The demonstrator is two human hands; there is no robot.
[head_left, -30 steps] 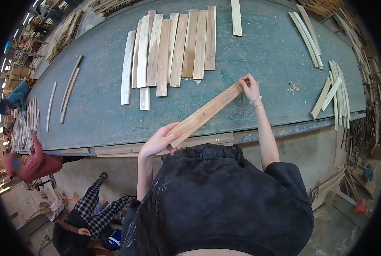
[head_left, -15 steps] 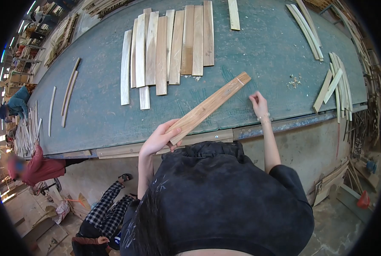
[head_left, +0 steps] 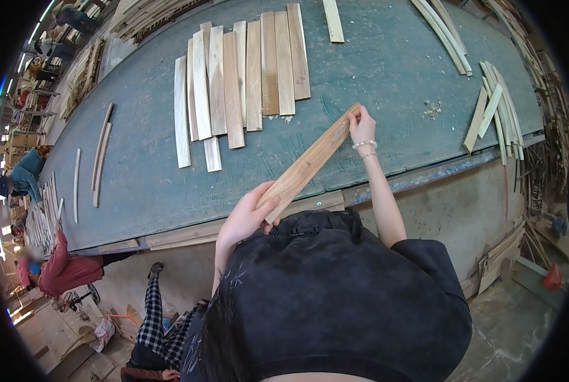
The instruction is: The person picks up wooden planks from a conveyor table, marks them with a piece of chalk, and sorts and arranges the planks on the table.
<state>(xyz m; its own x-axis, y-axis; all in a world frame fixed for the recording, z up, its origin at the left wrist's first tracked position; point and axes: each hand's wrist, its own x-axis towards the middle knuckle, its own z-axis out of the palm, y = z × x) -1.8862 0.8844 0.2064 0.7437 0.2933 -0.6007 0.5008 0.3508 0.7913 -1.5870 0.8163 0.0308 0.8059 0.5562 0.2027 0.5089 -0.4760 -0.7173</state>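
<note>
A flat brown wooden slat (head_left: 310, 159) slants over the near edge of the green table, its far end up and to the right. Wrapped round its near end is my left hand (head_left: 251, 211), thumb on top. At the far end my right hand (head_left: 362, 127) pinches the slat's tip with thumb and fingers. Beyond it, a row of pale and brown slats (head_left: 233, 83) lies side by side on the table. One shorter slat (head_left: 212, 155) sticks out below that row.
The green table (head_left: 144, 184) spans the view. Curved strips (head_left: 501, 114) lie at its right, thin strips (head_left: 100, 153) at its left, one slat (head_left: 333, 22) at the back. A person in red (head_left: 74, 267) stands at the left edge; another in checked trousers (head_left: 154, 318) is below.
My right hand has moved up and left onto the slat's far end and closed on it. The camera view has shifted slightly. The checked-trousered person's leg has moved left.
</note>
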